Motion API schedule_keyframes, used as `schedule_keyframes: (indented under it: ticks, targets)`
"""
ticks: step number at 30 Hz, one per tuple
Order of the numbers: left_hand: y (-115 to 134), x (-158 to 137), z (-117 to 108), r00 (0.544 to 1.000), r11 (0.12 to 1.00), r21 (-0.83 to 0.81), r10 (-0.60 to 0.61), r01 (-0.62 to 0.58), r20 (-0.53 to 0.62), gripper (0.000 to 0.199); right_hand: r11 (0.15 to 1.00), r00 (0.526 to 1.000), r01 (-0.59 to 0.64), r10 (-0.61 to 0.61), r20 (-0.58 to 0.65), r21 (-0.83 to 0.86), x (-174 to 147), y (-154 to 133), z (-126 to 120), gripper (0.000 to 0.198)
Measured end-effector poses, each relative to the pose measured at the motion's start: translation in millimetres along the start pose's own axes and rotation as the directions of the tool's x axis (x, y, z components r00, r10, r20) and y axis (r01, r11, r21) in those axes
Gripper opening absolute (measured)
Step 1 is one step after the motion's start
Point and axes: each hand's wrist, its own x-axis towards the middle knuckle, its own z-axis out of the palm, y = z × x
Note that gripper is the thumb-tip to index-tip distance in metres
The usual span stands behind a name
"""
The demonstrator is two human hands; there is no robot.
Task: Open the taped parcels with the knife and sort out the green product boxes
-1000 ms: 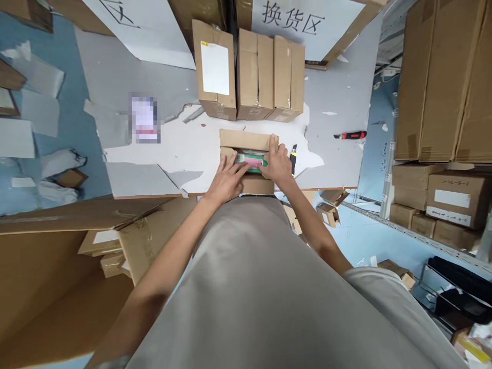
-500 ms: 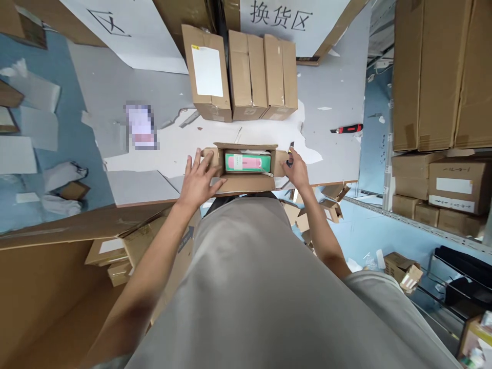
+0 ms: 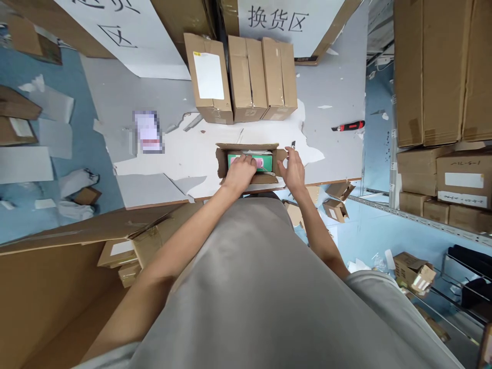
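An opened cardboard box (image 3: 246, 147) sits at the table's near edge with its flaps folded out. Inside lies a green box (image 3: 268, 160) with a pink printed shape on its top. My left hand (image 3: 241, 171) reaches into the carton, fingers curled over the green box and closed on it; the fingertips are partly hidden. Beside the right end flap, my right hand (image 3: 294, 169) is closed around a utility knife (image 3: 293, 145), of which only the end shows past the fingers.
Three closed cardboard boxes (image 3: 248, 77) stand behind the opened one. A red and black utility knife (image 3: 350, 126) lies at the right, and a pixelated item (image 3: 148, 131) at the left. Large cartons (image 3: 442, 72) are stacked on the right; a big open carton (image 3: 46, 297) stands at lower left.
My left hand has moved right from the left flap into the carton, onto the green box. My right hand stays by the right flap with the knife.
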Motion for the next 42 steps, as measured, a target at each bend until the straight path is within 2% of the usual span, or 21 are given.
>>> schedule_keyframes:
  ticks: [3,5,8,10,12,13,15,20,23,27,29,32,35,37,39,42]
  targets:
    - [-7,34,23,0.987,0.990,-0.013,-0.138,0.139,0.085,0.023,1.000,1.000,0.003,-0.003,0.018,0.003,-1,0,4,0.053]
    - [-12,51,33,0.977,0.977,-0.053,-0.204,0.207,0.054,0.019,1.000,1.000,0.002,-0.002,0.025,0.001,-1,0,6,0.053]
    - [-9,65,40,0.954,0.950,-0.097,-0.299,0.298,0.003,0.025,1.000,1.000,0.007,-0.007,0.026,-0.008,0,0,7,0.054]
    - [-1,67,37,0.905,0.906,-0.004,-0.423,0.424,0.052,0.036,1.000,0.999,-0.004,0.004,0.033,-0.024,1,1,7,0.054]
    - [8,66,28,0.831,0.835,0.184,-0.543,0.518,0.124,0.047,0.999,0.999,-0.008,0.009,0.042,-0.042,2,2,8,0.055]
    - [12,64,22,0.804,0.806,0.276,-0.575,0.524,0.152,0.050,0.999,0.999,-0.003,0.005,0.046,-0.049,2,3,8,0.055]
    - [17,59,7,0.786,0.785,0.396,-0.582,0.476,0.210,0.054,0.998,0.999,0.013,-0.010,0.051,-0.056,4,5,9,0.055]
    - [28,44,-28,0.819,0.832,0.431,-0.494,0.348,0.293,0.059,0.998,0.998,0.057,-0.057,0.041,-0.001,9,14,13,0.055]
    - [39,28,-46,0.851,0.841,0.424,-0.464,0.336,0.245,0.056,0.995,0.996,0.074,-0.077,0.038,0.064,13,17,15,0.054]
    - [54,-6,-73,0.903,0.859,0.382,-0.412,0.341,0.120,0.065,0.980,0.994,0.103,-0.105,0.006,0.172,16,17,10,0.051]
    - [60,-27,-89,0.922,0.877,0.323,-0.385,0.356,0.029,0.067,0.956,0.988,0.155,-0.142,-0.068,0.250,15,12,0,0.049]
    - [66,-54,-112,0.915,0.897,0.181,-0.388,0.402,-0.110,0.068,0.875,0.974,0.223,-0.181,-0.137,0.430,12,-2,-24,0.047]
    - [71,-66,-124,0.877,0.894,-0.031,-0.446,0.448,-0.182,0.069,0.743,0.965,0.234,-0.254,-0.059,0.627,11,-23,-52,0.047]
    - [76,-65,-123,0.851,0.865,-0.227,-0.490,0.448,-0.188,0.070,0.684,0.946,0.248,-0.322,-0.020,0.686,17,-35,-68,0.050]
    - [83,-58,-114,0.838,0.784,-0.481,-0.521,0.393,-0.163,0.076,0.665,0.933,0.274,-0.360,-0.024,0.695,30,-44,-80,0.056]
    - [98,-42,-94,0.833,0.544,-0.800,-0.543,0.254,-0.105,0.086,0.673,0.926,0.307,-0.375,-0.048,0.672,58,-49,-90,0.064]
